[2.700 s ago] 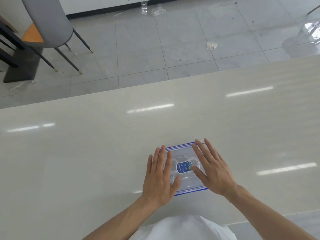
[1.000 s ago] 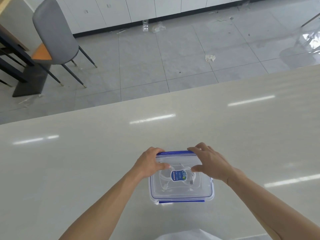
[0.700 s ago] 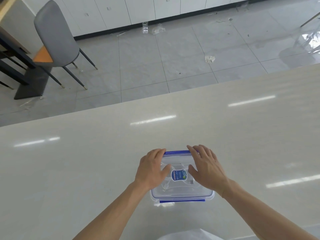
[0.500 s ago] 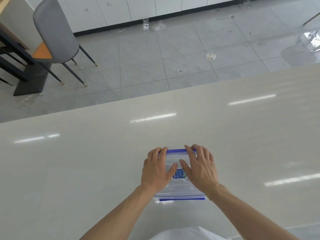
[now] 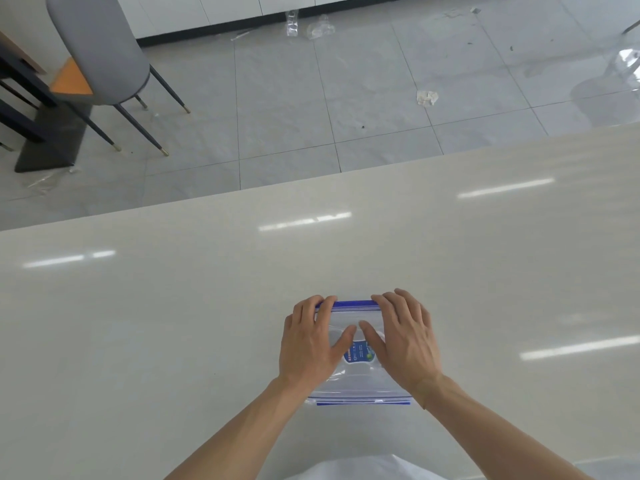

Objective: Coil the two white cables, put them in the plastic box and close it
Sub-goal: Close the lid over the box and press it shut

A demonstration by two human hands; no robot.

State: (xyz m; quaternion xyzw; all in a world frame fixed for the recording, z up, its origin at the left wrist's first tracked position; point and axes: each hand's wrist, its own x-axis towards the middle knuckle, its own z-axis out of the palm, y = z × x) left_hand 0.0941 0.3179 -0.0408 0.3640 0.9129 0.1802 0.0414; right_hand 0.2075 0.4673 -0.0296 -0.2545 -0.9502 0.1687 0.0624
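Note:
The clear plastic box [image 5: 360, 388] with blue clips stands on the table near its front edge, its lid on top with a blue label [image 5: 360, 355] in the middle. My left hand [image 5: 311, 342] lies on the lid's left half. My right hand [image 5: 405, 341] lies on its right half. The fingers of both hands curl over the far blue clip [image 5: 353, 304], and the thumbs press on the lid. My hands and the glare on the lid hide the white cables inside the box.
The pale glossy table [image 5: 173, 306] stretches wide to both sides of the box and beyond it. Past its far edge is a tiled floor with a grey chair [image 5: 100, 50] at the far left and scraps of litter [image 5: 426, 97].
Both hands slid forward over the lid, and their fingers now hook over the far clip. The box has stayed in place.

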